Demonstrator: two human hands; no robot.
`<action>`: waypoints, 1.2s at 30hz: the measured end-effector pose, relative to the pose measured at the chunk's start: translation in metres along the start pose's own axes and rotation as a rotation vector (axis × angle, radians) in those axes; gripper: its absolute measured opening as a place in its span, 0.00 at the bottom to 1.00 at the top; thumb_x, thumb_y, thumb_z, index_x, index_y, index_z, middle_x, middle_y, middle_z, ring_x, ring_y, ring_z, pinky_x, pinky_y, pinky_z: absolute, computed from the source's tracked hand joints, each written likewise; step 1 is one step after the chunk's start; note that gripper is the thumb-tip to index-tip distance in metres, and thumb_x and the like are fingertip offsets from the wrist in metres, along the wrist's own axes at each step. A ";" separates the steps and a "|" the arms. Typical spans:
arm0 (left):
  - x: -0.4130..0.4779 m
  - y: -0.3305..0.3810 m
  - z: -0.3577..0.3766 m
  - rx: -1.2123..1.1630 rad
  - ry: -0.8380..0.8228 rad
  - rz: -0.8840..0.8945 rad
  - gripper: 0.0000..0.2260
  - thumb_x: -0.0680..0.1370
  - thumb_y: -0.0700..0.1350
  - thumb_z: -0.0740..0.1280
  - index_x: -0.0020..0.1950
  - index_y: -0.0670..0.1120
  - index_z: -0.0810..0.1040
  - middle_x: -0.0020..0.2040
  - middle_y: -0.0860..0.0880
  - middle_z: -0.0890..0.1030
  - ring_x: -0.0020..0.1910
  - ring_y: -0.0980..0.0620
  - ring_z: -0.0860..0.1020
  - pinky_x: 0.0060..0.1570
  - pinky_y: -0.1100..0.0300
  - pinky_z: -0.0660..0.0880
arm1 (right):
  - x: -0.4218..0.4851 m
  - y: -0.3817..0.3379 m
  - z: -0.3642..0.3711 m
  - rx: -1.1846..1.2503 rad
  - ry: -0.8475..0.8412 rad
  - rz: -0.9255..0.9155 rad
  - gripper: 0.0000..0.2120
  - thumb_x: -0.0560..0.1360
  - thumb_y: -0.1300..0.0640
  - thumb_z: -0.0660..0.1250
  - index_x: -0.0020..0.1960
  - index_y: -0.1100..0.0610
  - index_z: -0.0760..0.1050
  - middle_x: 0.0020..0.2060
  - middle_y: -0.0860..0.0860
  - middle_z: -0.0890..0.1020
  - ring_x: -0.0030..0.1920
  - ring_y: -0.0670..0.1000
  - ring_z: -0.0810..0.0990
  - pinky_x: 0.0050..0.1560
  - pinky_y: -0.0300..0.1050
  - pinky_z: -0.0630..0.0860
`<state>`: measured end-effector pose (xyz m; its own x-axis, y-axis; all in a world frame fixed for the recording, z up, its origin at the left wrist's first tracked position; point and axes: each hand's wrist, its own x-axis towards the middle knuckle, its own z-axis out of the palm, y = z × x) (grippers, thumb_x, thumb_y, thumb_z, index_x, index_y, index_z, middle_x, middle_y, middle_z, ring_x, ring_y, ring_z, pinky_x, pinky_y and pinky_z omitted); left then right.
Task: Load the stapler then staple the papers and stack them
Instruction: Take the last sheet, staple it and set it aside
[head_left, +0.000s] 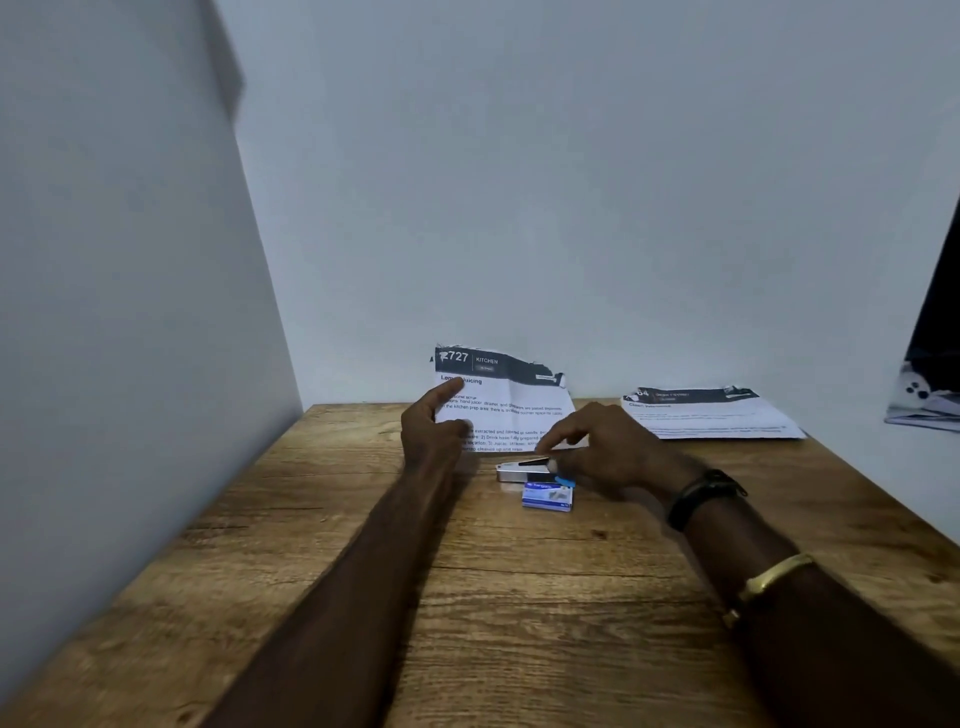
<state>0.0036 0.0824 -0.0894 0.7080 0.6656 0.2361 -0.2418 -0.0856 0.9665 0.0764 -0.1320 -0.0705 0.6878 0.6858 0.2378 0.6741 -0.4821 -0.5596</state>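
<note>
A small silver and black stapler (521, 470) lies on the wooden table (363, 571), its back end under my right hand (605, 449), whose fingertips pinch it. A blue box of staples (548, 496) sits just in front of the stapler with its flap open. Behind them a printed sheet headed "KITCHEN" (511, 400) curls up against the wall. My left hand (434, 423) hovers over that sheet's left edge with fingers apart and holds nothing. A second set of printed papers (711, 413) lies flat at the back right.
White walls close in the table at the left and back. A dark object with white shapes (927, 384) stands at the far right edge. Bare wood stretches across the front half of the table.
</note>
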 end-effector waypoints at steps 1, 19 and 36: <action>-0.001 -0.001 0.001 0.002 0.003 -0.010 0.28 0.70 0.22 0.67 0.65 0.45 0.82 0.57 0.47 0.84 0.48 0.49 0.84 0.52 0.48 0.84 | 0.000 -0.001 0.002 -0.028 -0.037 0.003 0.10 0.72 0.56 0.77 0.49 0.41 0.87 0.50 0.44 0.87 0.52 0.46 0.82 0.54 0.47 0.79; -0.011 -0.002 0.005 -0.033 -0.084 -0.116 0.27 0.71 0.22 0.67 0.65 0.42 0.80 0.61 0.39 0.81 0.58 0.37 0.81 0.58 0.39 0.81 | 0.002 0.002 -0.002 0.350 -0.074 0.079 0.16 0.74 0.64 0.77 0.59 0.53 0.80 0.43 0.52 0.84 0.42 0.47 0.81 0.44 0.41 0.76; -0.022 -0.007 0.013 -0.004 0.013 -0.025 0.13 0.73 0.31 0.72 0.53 0.45 0.88 0.53 0.44 0.87 0.47 0.42 0.86 0.50 0.44 0.84 | 0.053 -0.056 0.017 0.895 0.306 0.115 0.05 0.81 0.61 0.68 0.56 0.54 0.80 0.50 0.53 0.86 0.45 0.50 0.84 0.44 0.44 0.82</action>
<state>-0.0014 0.0585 -0.0996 0.7050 0.6772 0.2106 -0.2272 -0.0657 0.9716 0.0709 -0.0593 -0.0405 0.8632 0.4267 0.2699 0.2291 0.1455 -0.9625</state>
